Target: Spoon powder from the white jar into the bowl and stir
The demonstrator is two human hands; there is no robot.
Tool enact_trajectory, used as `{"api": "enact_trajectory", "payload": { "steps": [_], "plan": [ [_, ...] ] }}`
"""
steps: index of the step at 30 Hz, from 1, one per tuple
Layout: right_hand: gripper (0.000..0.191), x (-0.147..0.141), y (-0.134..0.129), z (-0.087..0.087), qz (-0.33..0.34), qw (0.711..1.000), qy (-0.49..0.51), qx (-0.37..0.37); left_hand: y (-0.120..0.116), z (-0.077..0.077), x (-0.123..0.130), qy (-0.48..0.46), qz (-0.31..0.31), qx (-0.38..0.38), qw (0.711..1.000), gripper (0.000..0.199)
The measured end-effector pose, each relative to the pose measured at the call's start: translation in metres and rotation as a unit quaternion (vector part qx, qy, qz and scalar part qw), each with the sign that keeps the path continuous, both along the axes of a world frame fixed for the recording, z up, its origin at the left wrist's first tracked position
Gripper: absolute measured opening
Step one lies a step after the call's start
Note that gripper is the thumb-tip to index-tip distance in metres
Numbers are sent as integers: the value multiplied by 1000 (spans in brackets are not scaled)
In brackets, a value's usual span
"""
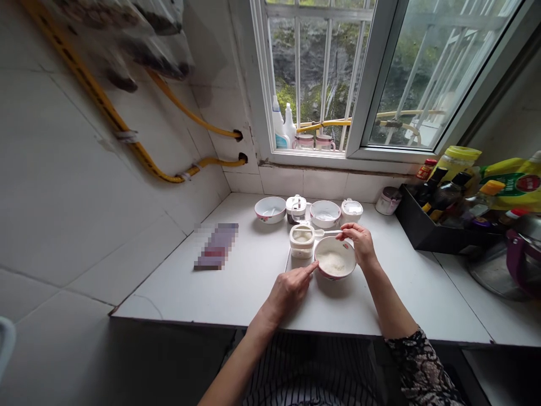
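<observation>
A white bowl [337,262] with a pinkish patterned outside stands on the counter, pale powder or grains in its bottom. My left hand [291,290] rests at its near left side. The index finger is stretched out to the rim and the other fingers are curled, with nothing visible in them. Above the bowl's far rim, my right hand [357,242] pinches the end of a small white spoon [332,232]. The spoon's head points left, beside an uncapped-looking square seasoning jar [301,243] of pale contents. Whether the spoon carries anything is too small to tell.
Behind stand a left bowl [270,210], a dark-filled jar [296,208], another bowl [325,213] and a white-lidded jar [351,210]. A black box [439,237] of bottles and a metal pot [492,273] sit right. A pixelated flat object [216,246] lies left.
</observation>
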State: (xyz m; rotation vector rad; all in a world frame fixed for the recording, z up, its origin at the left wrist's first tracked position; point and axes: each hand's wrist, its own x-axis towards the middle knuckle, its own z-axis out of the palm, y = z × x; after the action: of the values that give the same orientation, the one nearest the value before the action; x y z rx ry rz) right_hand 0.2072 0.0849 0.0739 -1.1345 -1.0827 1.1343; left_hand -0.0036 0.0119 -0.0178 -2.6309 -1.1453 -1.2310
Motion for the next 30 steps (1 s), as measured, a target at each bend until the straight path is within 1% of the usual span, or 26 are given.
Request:
{"api": "enact_trajectory", "payload": {
  "steps": [2,5,8,10,12,16,19,30],
  "plan": [
    [8,7,1,0,5,1000,-16,11,0,0,0,4,1,-2,1000,43],
    [9,12,0,-3,20,995,-94,37,0,0,-1,3,1,-10,1000,44],
    [11,9,-2,-6,40,981,-186,48,-1,0,-1,1,3,-15,1000,44],
    [12,4,-4,-8,61,974,-216,46,-1,0,-1,1,3,-16,1000,44],
    [12,0,-5,-9,77,974,-209,35,-1,0,-1,-1,1,-19,1000,44],
    [10,1,-3,-7,84,988,-133,-5,-1,1,-1,-4,-5,-23,1000,45],
    [11,6,0,-5,82,992,-91,-22,-1,2,0,-3,-5,-19,1000,46],
    [9,15,3,-1,37,998,-49,-21,0,-1,-1,1,1,-9,1000,46]
  ]
}}
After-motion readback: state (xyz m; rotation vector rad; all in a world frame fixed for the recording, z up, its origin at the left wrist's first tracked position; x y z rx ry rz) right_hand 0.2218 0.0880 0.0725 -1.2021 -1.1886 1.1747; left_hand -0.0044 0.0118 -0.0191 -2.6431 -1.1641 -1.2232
